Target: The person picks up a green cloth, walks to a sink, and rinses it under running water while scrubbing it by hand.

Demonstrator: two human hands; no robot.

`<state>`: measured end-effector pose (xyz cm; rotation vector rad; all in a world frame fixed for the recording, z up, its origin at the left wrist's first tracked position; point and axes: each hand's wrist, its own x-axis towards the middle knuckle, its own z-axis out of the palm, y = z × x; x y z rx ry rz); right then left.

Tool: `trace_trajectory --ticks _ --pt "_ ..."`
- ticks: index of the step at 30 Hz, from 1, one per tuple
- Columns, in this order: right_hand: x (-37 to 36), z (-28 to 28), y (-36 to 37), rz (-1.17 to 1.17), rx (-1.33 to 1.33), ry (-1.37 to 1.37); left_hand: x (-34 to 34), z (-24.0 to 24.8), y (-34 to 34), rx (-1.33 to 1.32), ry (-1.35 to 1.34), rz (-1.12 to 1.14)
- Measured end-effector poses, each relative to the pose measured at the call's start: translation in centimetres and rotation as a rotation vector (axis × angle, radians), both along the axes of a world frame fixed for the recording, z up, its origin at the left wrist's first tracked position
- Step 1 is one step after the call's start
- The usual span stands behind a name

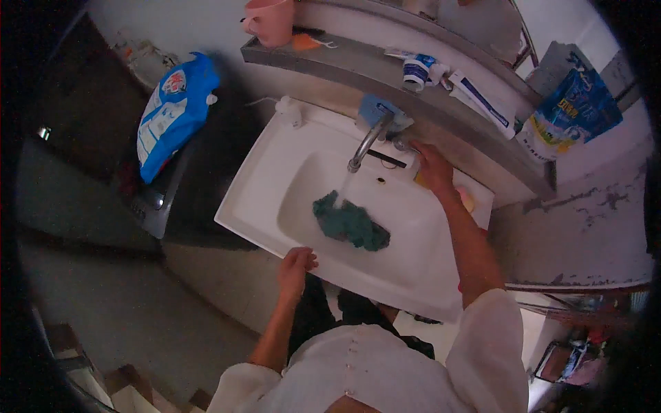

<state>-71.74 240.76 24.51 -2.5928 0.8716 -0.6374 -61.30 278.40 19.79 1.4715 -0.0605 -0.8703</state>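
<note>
A wet-looking dark green cloth [351,224] lies crumpled in the basin of the white sink [255,199]. Above it curves the chrome tap [363,146], and a thin stream of water falls from its spout onto the cloth. My right hand [434,166] reaches along the sink's right side to the back, its fingers at the tap handle [401,143]. Part of that handle is hidden by the fingers. By the front rim, my left hand [299,261] hovers with its fingers curled in and nothing visible in them.
A grey shelf [344,58] behind the sink carries a pink mug [270,22], an orange item [306,42], tubes [418,72] and a blue pouch [575,103]. A blue cloth [375,110] lies behind the tap. Left stands a dark appliance [206,186] with a blue-white bag [175,110].
</note>
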Motion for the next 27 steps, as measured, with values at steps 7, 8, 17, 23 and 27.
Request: trace_trajectory --ticks 7,8,17,23,27 --pt "0.8 -8.3 14.0 -0.316 0.433 0.077 4.1 0.1 -2.5 0.030 -0.092 -0.168" --pt "-0.4 -13.7 14.6 -0.080 0.290 0.156 4.4 -1.0 -3.2 -0.011 -0.085 -0.184" --pt "4.0 -15.5 20.9 0.213 0.267 0.171 6.3 -3.9 -3.2 0.104 -0.188 -0.353" --pt "4.1 -5.4 15.2 0.132 1.171 0.080 6.5 -5.0 -4.4 0.036 -0.309 -0.335" --pt "3.1 -1.9 14.5 0.183 1.321 -0.082 5.3 -4.2 -6.7 -0.155 -0.260 -0.390"
